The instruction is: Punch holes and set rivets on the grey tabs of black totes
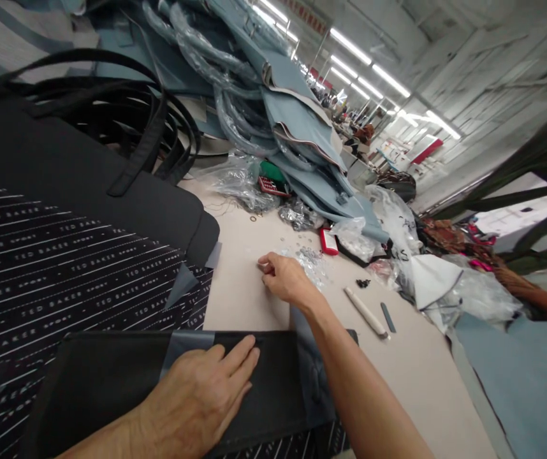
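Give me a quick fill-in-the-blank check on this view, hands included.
1. The left hand rests over a panel coloured ____.
2. Left or right in the picture: the pale stick-shaped tool lies to the ____ of the right hand.
3. Lettering on the striped fabric reads TED BAKER ____.
4. Around its white face, the small boxy object is ____.

Missing words: black; right; SPORT; red.

Two hands (201, 389) (284, 277), one cream-handled tool (366, 312)

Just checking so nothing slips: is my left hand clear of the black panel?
No, your left hand lies palm down on the black panel.
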The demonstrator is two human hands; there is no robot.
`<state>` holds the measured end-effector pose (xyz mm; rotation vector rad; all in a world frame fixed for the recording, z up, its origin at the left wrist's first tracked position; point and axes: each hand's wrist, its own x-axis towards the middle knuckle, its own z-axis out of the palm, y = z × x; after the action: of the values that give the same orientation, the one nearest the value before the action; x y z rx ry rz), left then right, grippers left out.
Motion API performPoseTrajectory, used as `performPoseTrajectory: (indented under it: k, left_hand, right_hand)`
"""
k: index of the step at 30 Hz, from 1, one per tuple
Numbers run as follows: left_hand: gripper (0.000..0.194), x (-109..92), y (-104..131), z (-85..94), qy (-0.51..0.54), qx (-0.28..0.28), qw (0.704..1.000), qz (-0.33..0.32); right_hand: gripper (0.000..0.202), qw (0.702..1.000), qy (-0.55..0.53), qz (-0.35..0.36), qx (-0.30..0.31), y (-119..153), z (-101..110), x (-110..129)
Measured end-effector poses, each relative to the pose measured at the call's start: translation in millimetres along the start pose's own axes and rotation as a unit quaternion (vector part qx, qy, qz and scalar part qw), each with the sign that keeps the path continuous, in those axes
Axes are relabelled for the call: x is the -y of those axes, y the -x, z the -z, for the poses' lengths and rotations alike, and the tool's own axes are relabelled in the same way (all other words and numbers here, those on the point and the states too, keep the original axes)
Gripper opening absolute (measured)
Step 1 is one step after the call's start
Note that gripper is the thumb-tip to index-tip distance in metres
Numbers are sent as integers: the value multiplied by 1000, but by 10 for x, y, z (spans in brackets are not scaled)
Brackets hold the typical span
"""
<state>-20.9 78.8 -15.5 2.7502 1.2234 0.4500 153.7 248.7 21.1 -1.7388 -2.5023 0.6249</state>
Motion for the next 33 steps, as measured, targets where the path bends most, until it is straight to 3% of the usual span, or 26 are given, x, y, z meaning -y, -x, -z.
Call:
performPoseTrajectory:
  k: [9, 17, 28, 33]
  left_hand:
    - [38, -7, -12, 15, 0, -5, 1000, -4]
    - [39, -3, 5, -20, 9, 8, 1000, 1]
    - [39, 0, -1, -5, 12, 16, 1000, 3]
    - [39, 1, -4, 14, 17, 14, 1000, 9]
  right_hand:
    - [34, 1000, -20, 13, -7, -1, 24, 38]
    - [36, 994, -79, -43, -59, 47, 62, -242]
    - [38, 998, -42, -27, -25, -45, 10, -16]
    - [40, 997, -80, 2, -15, -43, 34, 10]
